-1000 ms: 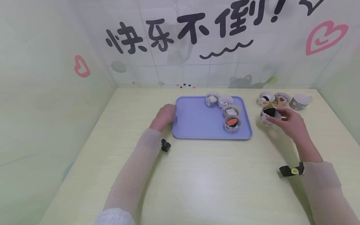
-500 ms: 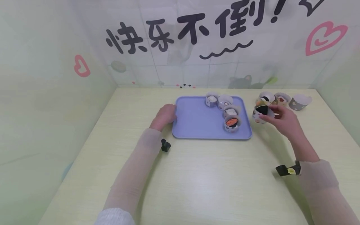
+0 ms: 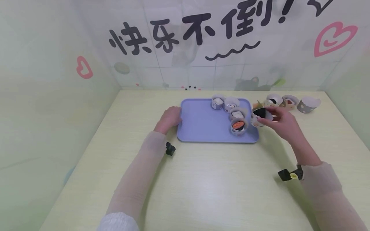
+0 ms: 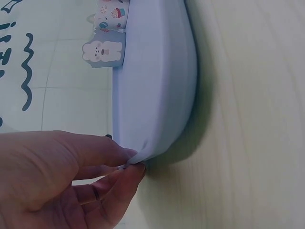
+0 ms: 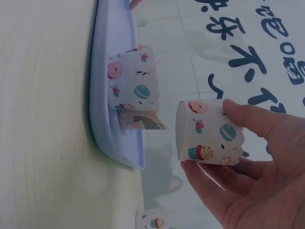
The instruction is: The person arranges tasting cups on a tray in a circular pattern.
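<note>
By the tray's [image 3: 202, 125] three o'clock rim, the right hand [image 3: 284, 123] is holding a paper cup [image 3: 255, 121] aloft; the left hand [image 3: 169, 118] is pinching the rim at nine o'clock. Loading is seemingly underway; the next move is probably needing level lowering, avoiding the front cup [image 3: 237, 133] around four o'clock.

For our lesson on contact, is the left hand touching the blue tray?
Touching. The left wrist view shows the left hand pinching the rim of the blue tray.
</note>
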`<action>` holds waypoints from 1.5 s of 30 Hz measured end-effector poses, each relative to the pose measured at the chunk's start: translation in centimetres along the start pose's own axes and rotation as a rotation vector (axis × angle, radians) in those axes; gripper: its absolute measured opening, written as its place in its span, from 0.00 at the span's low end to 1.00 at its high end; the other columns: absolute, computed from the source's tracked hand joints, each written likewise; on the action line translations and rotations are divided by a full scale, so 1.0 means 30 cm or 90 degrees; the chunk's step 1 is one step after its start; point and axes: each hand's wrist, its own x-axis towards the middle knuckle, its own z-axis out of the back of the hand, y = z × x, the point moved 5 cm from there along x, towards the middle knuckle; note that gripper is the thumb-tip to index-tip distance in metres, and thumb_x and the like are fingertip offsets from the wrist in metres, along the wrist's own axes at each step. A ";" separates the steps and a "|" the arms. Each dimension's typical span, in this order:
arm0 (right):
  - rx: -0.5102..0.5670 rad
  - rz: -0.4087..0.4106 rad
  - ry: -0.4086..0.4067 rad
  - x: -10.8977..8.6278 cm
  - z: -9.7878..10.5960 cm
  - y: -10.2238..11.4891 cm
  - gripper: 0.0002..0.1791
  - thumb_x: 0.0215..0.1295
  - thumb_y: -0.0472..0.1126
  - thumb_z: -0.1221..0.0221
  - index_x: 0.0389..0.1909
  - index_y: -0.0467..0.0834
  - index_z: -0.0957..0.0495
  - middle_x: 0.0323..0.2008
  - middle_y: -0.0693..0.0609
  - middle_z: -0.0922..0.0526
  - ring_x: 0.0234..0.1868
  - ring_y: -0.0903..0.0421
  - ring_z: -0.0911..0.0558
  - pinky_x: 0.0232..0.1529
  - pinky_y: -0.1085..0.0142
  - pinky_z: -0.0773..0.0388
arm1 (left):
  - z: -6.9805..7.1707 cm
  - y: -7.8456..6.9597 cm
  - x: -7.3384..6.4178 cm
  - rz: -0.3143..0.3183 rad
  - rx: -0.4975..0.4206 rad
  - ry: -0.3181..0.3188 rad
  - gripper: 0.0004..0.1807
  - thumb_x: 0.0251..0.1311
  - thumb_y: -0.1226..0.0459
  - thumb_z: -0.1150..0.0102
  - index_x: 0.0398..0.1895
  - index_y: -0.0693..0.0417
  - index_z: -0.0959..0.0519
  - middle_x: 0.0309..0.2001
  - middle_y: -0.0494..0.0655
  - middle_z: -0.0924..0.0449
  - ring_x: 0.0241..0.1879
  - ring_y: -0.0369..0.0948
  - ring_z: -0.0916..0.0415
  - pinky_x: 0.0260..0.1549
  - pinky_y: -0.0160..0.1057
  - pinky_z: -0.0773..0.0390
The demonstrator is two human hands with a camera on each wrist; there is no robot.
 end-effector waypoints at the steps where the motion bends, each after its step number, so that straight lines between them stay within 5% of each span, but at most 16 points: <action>1: -0.001 0.004 -0.001 -0.001 -0.004 0.007 0.39 0.67 0.55 0.38 0.70 0.34 0.35 0.64 0.31 0.28 0.59 0.33 0.23 0.45 0.72 0.22 | 0.000 0.000 0.000 0.001 0.000 0.001 0.26 0.69 0.69 0.49 0.69 0.64 0.33 0.55 0.58 0.23 0.46 0.48 0.25 0.46 0.41 0.21; 5: 0.000 0.017 0.002 -0.006 -0.021 0.037 0.37 0.66 0.55 0.37 0.68 0.35 0.33 0.63 0.33 0.27 0.60 0.34 0.23 0.48 0.65 0.22 | 0.000 0.000 -0.001 0.003 -0.001 0.001 0.26 0.69 0.69 0.49 0.70 0.64 0.34 0.57 0.58 0.23 0.48 0.48 0.25 0.49 0.42 0.20; 8: 0.004 0.029 0.005 -0.010 -0.033 0.059 0.37 0.65 0.55 0.36 0.67 0.36 0.32 0.63 0.34 0.26 0.59 0.35 0.22 0.45 0.72 0.28 | 0.001 -0.002 -0.003 0.001 0.000 -0.001 0.26 0.69 0.69 0.49 0.70 0.65 0.34 0.59 0.59 0.24 0.50 0.49 0.25 0.52 0.44 0.20; 17: 0.018 0.052 0.023 -0.020 -0.084 0.113 0.36 0.65 0.54 0.35 0.67 0.38 0.31 0.63 0.36 0.25 0.60 0.36 0.24 0.58 0.45 0.24 | 0.002 0.000 0.000 -0.002 -0.008 -0.002 0.29 0.68 0.69 0.49 0.72 0.65 0.37 0.64 0.61 0.27 0.51 0.50 0.25 0.52 0.44 0.20; 30: 0.055 0.097 0.026 -0.011 -0.180 0.177 0.32 0.62 0.50 0.32 0.63 0.39 0.27 0.59 0.39 0.20 0.57 0.40 0.19 0.59 0.46 0.21 | -0.005 0.006 0.008 -0.009 -0.016 -0.009 0.30 0.68 0.69 0.49 0.73 0.65 0.38 0.67 0.62 0.29 0.52 0.50 0.25 0.51 0.43 0.20; 35: 0.017 0.155 0.009 0.007 -0.217 0.193 0.28 0.59 0.47 0.30 0.59 0.41 0.24 0.50 0.41 0.17 0.40 0.47 0.20 0.42 0.63 0.21 | -0.002 0.006 0.005 -0.012 -0.008 -0.011 0.30 0.68 0.69 0.49 0.73 0.65 0.38 0.67 0.62 0.29 0.52 0.50 0.26 0.51 0.43 0.21; 38: -0.005 0.186 0.009 0.022 -0.239 0.200 0.28 0.58 0.45 0.29 0.58 0.41 0.23 0.52 0.42 0.17 0.40 0.48 0.21 0.36 0.68 0.25 | -0.001 0.008 0.005 -0.008 -0.009 -0.010 0.30 0.68 0.69 0.49 0.73 0.65 0.38 0.66 0.62 0.28 0.51 0.50 0.25 0.50 0.43 0.20; 42: -0.019 0.200 0.026 0.039 -0.265 0.207 0.28 0.57 0.42 0.28 0.57 0.39 0.23 0.57 0.41 0.19 0.50 0.45 0.18 0.44 0.60 0.17 | -0.001 0.010 0.005 -0.008 -0.022 -0.007 0.30 0.68 0.69 0.49 0.73 0.65 0.39 0.66 0.62 0.28 0.51 0.50 0.25 0.50 0.43 0.20; 45: -0.052 0.222 0.037 0.042 -0.280 0.224 0.27 0.56 0.42 0.28 0.56 0.38 0.22 0.56 0.40 0.19 0.49 0.45 0.19 0.44 0.56 0.17 | -0.001 0.011 0.006 -0.009 -0.020 -0.005 0.30 0.68 0.69 0.49 0.74 0.64 0.39 0.67 0.61 0.29 0.52 0.50 0.25 0.53 0.44 0.21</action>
